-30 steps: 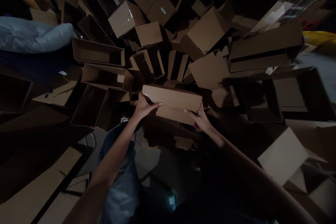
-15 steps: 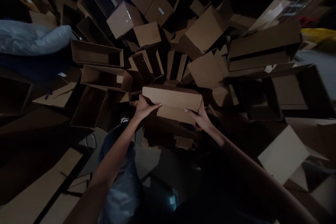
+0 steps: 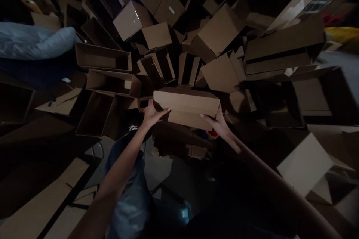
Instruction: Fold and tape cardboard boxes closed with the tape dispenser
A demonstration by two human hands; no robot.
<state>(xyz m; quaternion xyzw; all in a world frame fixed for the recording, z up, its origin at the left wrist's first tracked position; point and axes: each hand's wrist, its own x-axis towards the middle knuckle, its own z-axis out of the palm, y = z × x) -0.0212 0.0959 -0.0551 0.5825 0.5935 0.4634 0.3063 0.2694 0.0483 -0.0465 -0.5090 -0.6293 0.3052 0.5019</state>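
Note:
A long, low cardboard box (image 3: 186,107) is held between my two hands in the middle of the head view. My left hand (image 3: 152,115) grips its left end, thumb lying across the near side. At the opposite end, my right hand (image 3: 220,122) clasps the box the same way, with the thumb on the near face. The fingers behind both ends are mostly hidden. Just below the box's right end, a small round red and blue object (image 3: 212,133) shows in part. Under the box is more brown cardboard (image 3: 182,140) in shadow.
Many cardboard boxes, several of them open like this tray-shaped box (image 3: 108,58), are heaped ahead and to both sides. A pale grey padded cloth (image 3: 36,41) lies at the left. At lower left are flat cardboard pieces (image 3: 47,198) and a curved metal bar (image 3: 98,151).
The box has shifted slightly to the right, its right end and my right hand moving outward. More of the red and blue object now shows beneath it.

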